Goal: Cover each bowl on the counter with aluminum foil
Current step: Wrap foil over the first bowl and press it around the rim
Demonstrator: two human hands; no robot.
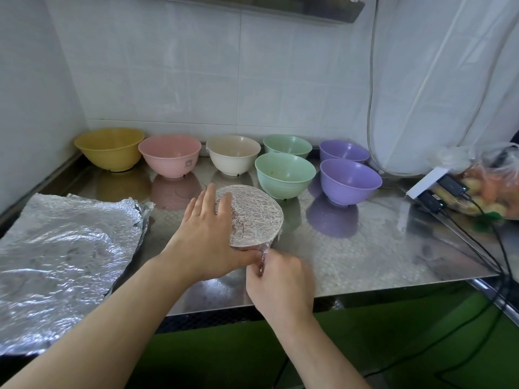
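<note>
the foil-covered bowl (254,217) sits near the front middle of the steel desk (365,248), its top wrapped tight in crinkled foil. the left hand (209,234) lies over the bowl's left side with fingers spread and straight, palm pressing down on the foil, thumb along the near rim. the right hand (278,279) is just in front of the bowl, at its near edge, its fingers curled and pinching a fold of the foil that hangs down there. to the left on the desk lies a loose foil sheet (64,256), flat and wrinkled. behind the covered bowl stand uncovered bowls in a row: a yellow bowl (110,148), a pink bowl (170,155), a cream bowl (233,154), two green bowls (283,175) and two purple bowls (349,181). at the far right a white power strip (427,181) lies beside a plastic bag (488,186).
</note>
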